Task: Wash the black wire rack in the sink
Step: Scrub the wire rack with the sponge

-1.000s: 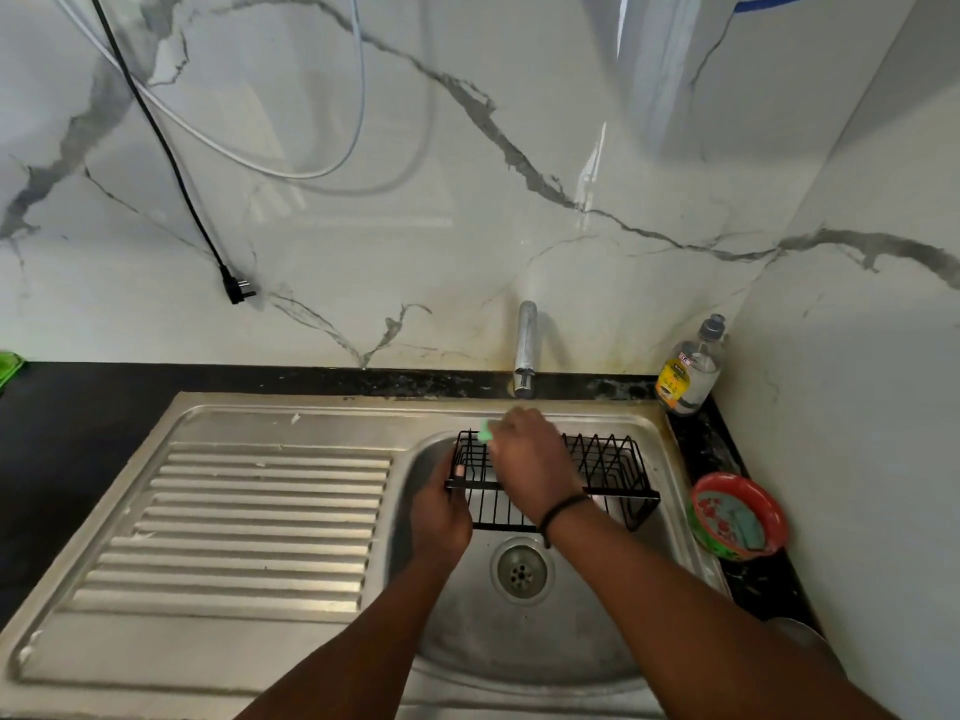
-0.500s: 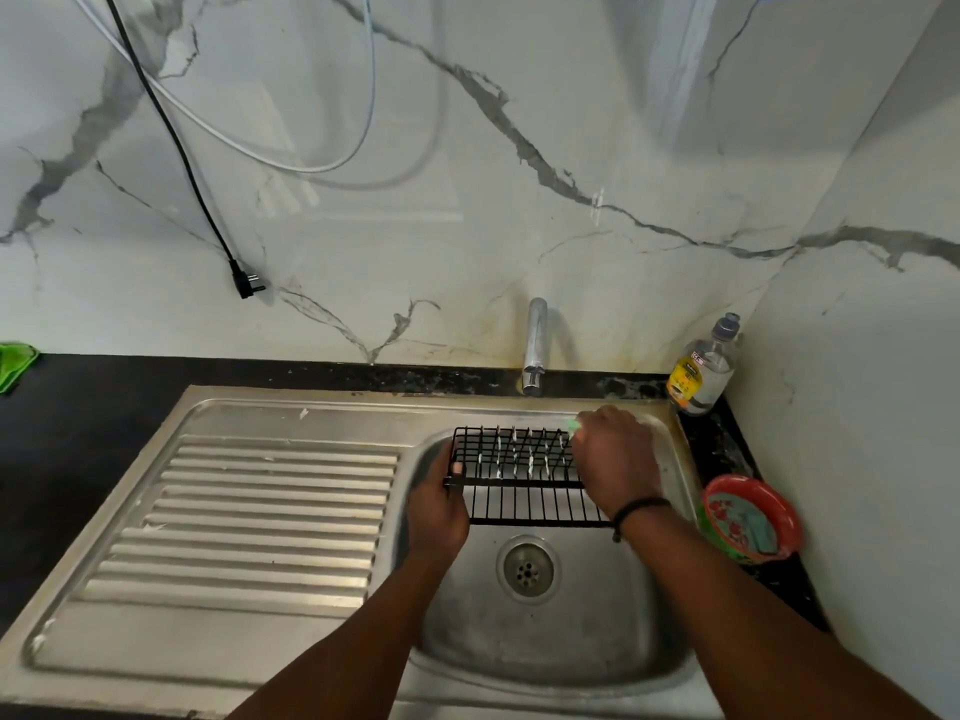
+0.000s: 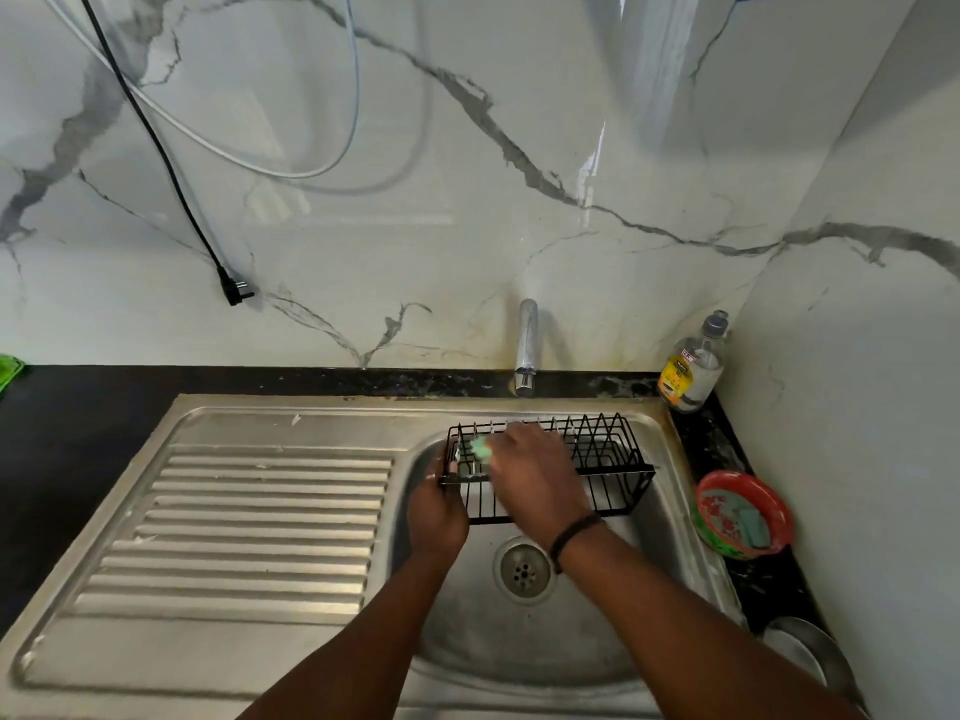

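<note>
Black wire rack (image 3: 602, 459) sits in the sink basin (image 3: 571, 636), toward the back wall under the tap (image 3: 525, 345). Left hand (image 3: 436, 517) grips the rack's left end. Right hand (image 3: 535, 480) holds a green sponge (image 3: 480, 448) against the rack's left wires, blurred. Drain (image 3: 523, 570) is uncovered in front. Ribbed drainboard (image 3: 249, 527) lies left; red bowl (image 3: 744, 514) and soap bottle (image 3: 691, 366) sit on the narrow desk (image 3: 78, 433) edge on the right.
</note>
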